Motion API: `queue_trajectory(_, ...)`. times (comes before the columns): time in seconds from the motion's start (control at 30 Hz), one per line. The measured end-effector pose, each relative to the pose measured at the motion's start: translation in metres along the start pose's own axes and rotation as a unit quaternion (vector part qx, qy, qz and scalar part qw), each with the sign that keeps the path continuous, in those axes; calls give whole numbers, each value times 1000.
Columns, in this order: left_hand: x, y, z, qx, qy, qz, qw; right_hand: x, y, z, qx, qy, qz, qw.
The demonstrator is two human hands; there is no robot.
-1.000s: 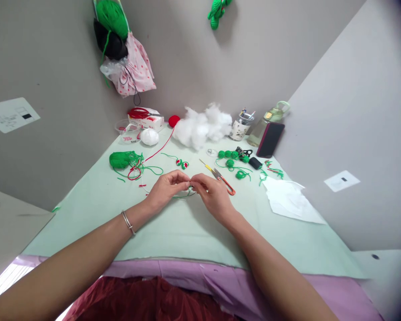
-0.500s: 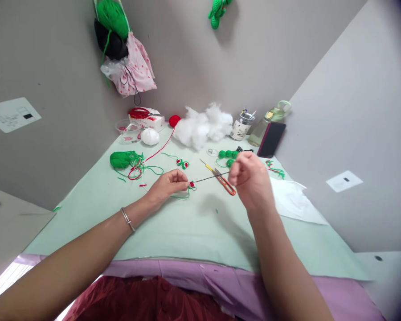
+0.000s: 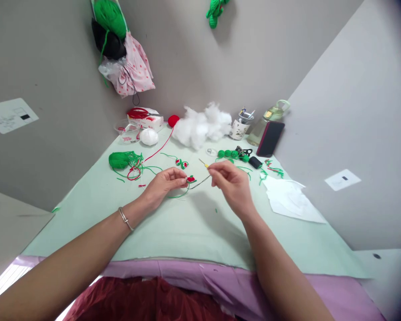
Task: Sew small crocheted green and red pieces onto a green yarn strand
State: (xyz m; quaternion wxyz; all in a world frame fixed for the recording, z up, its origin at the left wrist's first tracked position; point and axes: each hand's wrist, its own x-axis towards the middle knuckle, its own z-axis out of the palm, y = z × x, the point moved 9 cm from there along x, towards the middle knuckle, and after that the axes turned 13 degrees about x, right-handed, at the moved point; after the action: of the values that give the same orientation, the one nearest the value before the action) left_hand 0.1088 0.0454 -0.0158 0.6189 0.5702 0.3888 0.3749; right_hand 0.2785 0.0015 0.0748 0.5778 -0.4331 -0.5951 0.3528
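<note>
Pinching a small red and green piece (image 3: 190, 179) with thumb and finger, the left hand (image 3: 161, 183) has it right at its tips. The piece sits in the gap between the two hands, much nearer the left one, and pokes out to the right. Its long side seems to run left to right — though it is so small that this is hard to tell.

The right hand (image 3: 231, 183) is apart from it, over to the right and a bit higher up in the view. Its thumb and finger are closed on a dark thread (image 3: 200, 182). That thread slants up from just under the piece to the right fingertips (where it joins is too small to see). It looks almost straight.

A green strand (image 3: 178, 196) hangs from the piece and bends left, below the left hand. Near the right fingertips is a yellow hook (image 3: 206, 165) — touching or not, one cannot tell. Two little balls (image 3: 182, 163) lie just past the left hand.
</note>
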Motion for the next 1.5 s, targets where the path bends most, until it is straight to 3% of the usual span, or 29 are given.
queue_trajectory(0.13,-1,4,-2,-5,8,11,1000,-12,-1,32,-208,-96,-66,971)
queue_trajectory(0.3,-3,5,-4,-6,21,16,1000,-16,3,43,-291,-130,-86,944)
queue_trajectory(0.53,-4,7,-3,3,29,10,1000,-17,5,44,-301,-135,-90,940)
queue_trajectory(0.67,-4,10,1,-20,12,26,999,-17,5,43,-298,-135,-81,942)
queue_trajectory(1.0,-4,7,9,-85,-44,-15,995,-15,1,40,-279,-126,-80,949)
queue_trajectory(1.5,-7,13,3,-11,-3,4,1000,-10,6,32,-218,-140,-37,965)
